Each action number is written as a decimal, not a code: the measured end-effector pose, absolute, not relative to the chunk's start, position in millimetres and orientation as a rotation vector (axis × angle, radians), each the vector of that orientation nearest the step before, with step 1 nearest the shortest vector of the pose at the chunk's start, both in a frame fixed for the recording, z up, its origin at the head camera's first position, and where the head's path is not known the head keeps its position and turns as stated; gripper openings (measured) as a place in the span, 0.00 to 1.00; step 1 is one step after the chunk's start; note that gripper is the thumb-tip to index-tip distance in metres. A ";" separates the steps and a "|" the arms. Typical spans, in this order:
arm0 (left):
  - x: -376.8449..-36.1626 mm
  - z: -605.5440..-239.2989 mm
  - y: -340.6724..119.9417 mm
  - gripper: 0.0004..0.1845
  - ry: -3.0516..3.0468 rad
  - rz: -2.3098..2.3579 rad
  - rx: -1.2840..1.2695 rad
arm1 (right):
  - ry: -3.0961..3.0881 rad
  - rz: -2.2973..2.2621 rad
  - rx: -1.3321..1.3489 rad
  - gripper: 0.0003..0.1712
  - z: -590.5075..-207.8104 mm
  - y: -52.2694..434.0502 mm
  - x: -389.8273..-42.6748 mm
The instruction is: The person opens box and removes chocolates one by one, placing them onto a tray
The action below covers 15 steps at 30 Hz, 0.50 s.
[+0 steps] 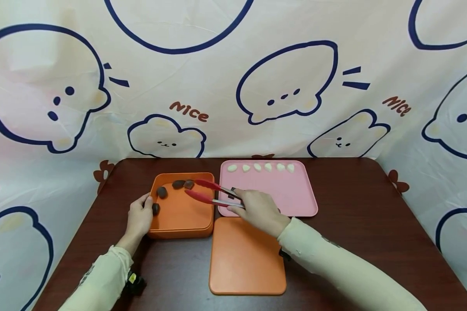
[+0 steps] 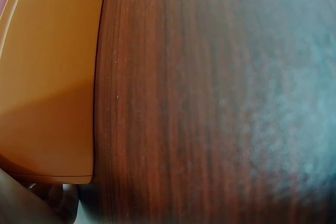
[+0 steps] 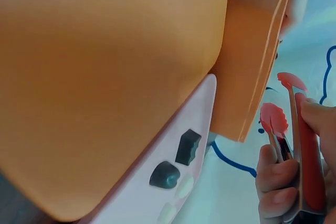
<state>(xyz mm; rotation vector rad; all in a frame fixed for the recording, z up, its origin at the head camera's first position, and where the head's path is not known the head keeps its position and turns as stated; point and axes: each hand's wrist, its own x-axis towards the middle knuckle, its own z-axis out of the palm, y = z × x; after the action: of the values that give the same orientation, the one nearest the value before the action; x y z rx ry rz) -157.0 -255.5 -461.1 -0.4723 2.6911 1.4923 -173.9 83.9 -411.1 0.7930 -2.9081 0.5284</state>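
Note:
My right hand (image 1: pixel 258 209) holds a pair of tongs (image 3: pixel 310 150) with red tips and metal arms. The tips stand apart over the orange box (image 1: pixel 180 218), the far one close beside a dark brown piece (image 1: pixel 188 184). At the box's left wall, my left hand (image 1: pixel 140 216) grips the rim with the thumb on top; its fingers are mostly hidden. More brown pieces lie in the box, one at the back (image 1: pixel 178 184) and one at the left (image 1: pixel 162 192), with a dark piece (image 1: pixel 155 209) by my left thumb.
A pink tray (image 1: pixel 285 190) stands right of the box, with several white pieces (image 1: pixel 258 167) along its far edge. Dark pieces (image 3: pixel 165 175) lie on it too, partly behind my right hand. A flat orange lid (image 1: pixel 246 263) lies in front of the tray on the brown table (image 1: pixel 346 207).

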 end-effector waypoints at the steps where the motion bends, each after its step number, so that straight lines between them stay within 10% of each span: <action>1: -157.0 -461.2 -255.7 0.29 2.691 1.495 -0.470 | -2.906 0.524 0.801 0.21 -411.6 80.5 -174.6; 15: -156.5 -462.6 -256.7 0.30 2.687 1.507 -0.463 | -2.909 0.299 0.797 0.25 -421.1 45.6 -178.5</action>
<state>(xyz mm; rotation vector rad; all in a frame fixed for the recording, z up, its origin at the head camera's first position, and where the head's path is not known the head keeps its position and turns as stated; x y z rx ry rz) -156.5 -256.7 -462.6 -0.4630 2.6867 1.5065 -178.5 45.6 -421.1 0.7971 -2.9092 0.2991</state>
